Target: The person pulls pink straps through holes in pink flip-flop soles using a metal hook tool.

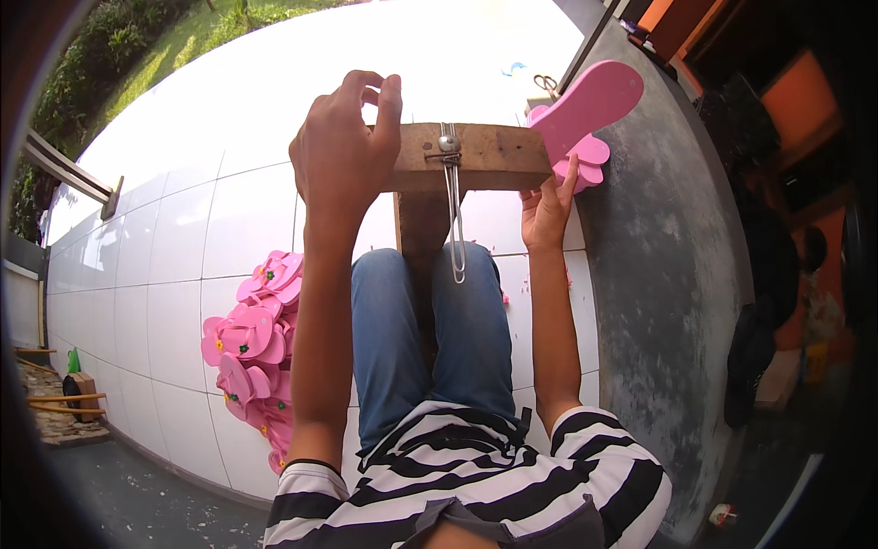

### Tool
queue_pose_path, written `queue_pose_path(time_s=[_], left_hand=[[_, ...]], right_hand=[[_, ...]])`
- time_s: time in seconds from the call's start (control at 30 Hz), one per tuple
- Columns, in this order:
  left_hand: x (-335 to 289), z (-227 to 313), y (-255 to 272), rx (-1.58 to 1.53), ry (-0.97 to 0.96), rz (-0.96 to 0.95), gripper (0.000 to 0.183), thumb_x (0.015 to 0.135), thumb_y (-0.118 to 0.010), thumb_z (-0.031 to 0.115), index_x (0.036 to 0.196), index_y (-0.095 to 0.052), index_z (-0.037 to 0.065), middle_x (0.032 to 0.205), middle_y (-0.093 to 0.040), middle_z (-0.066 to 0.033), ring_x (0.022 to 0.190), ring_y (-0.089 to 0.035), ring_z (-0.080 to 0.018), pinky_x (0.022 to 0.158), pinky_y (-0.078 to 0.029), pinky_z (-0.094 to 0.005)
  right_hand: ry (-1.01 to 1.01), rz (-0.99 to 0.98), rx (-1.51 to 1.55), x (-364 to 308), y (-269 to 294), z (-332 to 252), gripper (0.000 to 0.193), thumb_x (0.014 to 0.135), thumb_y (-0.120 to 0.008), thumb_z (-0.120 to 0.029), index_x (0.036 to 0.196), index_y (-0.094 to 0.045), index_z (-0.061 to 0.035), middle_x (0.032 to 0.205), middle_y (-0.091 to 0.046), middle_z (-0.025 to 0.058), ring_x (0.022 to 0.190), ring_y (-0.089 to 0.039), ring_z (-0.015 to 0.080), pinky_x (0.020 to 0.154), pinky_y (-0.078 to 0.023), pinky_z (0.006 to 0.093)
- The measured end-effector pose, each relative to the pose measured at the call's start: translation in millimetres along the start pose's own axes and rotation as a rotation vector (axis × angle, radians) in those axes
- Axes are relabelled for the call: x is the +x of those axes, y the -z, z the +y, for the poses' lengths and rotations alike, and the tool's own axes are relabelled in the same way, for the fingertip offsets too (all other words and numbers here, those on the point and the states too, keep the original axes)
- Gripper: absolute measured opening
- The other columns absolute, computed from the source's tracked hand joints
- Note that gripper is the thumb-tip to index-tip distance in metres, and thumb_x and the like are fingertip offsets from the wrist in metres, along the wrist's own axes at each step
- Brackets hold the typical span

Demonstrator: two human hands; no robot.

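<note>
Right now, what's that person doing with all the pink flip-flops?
A person sits on a white tiled floor with a wooden jig between their knees. The left hand rests on its top. The right hand holds a pink flip-flop sole beside it. A heap of finished pink flip-flops lies on the person's left.

Wooden jig (476,156) and its metal hook (454,220) block the centre between my grips. Pink sandal pile (256,348) crowds my left on the tiled floor (165,238). Far side of floor open; grey strip (658,274) right is open.
</note>
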State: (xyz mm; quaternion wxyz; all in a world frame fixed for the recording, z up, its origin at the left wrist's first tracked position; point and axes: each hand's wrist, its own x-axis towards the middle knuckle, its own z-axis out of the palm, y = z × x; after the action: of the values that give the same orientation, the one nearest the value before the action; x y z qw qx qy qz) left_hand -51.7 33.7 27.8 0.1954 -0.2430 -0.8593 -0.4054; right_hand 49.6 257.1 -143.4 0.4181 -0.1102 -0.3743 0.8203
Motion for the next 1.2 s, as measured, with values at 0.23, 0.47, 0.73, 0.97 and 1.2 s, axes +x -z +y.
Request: queue_pose_path(time_s=[0.23,0.47,0.73,0.97,1.2], left_hand=[[-134,13,29,-0.764,-0.396,-0.075,0.086,0.080,-0.075,0.054,0.136,-0.043,-0.003,0.125,-0.057,-0.0207,0.112,-0.055,-0.0279,0.083,-0.045,-0.0365],[-189,-5,51,-0.706,-0.351,-0.310,0.047,0.068,-0.084,0.022,0.109,-0.066,0.007,0.097,-0.065,-0.0071,0.085,-0.059,-0.0223,0.070,-0.048,-0.0348],[-148,-17,16,-0.669,-0.526,-0.209,0.036,0.067,-0.079,0.008,0.100,-0.065,0.011,0.100,-0.059,-0.0087,0.090,-0.059,-0.0270,0.078,-0.047,-0.0379],[-136,-19,-5,-0.866,-0.483,-0.118,0.044,0.065,-0.081,0.001,0.097,-0.052,0.009,0.094,-0.058,-0.0102,0.085,-0.056,-0.0239,0.075,-0.046,-0.0347],[-123,-11,-1,-0.841,-0.464,-0.056,0.041,0.070,-0.080,0.002,0.100,-0.053,0.007,0.092,-0.058,-0.0102,0.085,-0.056,-0.0217,0.076,-0.047,-0.0335]], right_hand=[[-0.158,-0.235,-0.543,-221,22,-44,0.030,0.092,-0.065,-0.004,0.120,-0.057,-0.0020,0.116,-0.063,0.0108,0.106,-0.064,0.0203,0.077,-0.057,0.0307],[0.004,-0.574,-0.988,-239,0,-70,0.042,0.083,-0.072,-0.003,0.122,-0.056,-0.0072,0.124,-0.060,0.0123,0.116,-0.060,0.0288,0.099,-0.048,0.0383],[0.635,-0.618,-0.907,-175,-65,-79,0.043,0.078,-0.076,-0.001,0.116,-0.056,-0.0074,0.112,-0.064,0.0131,0.107,-0.064,0.0320,0.096,-0.052,0.0437],[0.741,-0.541,-0.868,-159,-80,-70,0.039,0.079,-0.073,0.003,0.114,-0.057,-0.0055,0.112,-0.064,0.0136,0.112,-0.063,0.0344,0.102,-0.048,0.0504],[0.708,-0.498,-0.861,-152,-91,-76,0.038,0.079,-0.073,0.003,0.114,-0.060,-0.0049,0.113,-0.064,0.0139,0.111,-0.063,0.0341,0.098,-0.051,0.0466]])
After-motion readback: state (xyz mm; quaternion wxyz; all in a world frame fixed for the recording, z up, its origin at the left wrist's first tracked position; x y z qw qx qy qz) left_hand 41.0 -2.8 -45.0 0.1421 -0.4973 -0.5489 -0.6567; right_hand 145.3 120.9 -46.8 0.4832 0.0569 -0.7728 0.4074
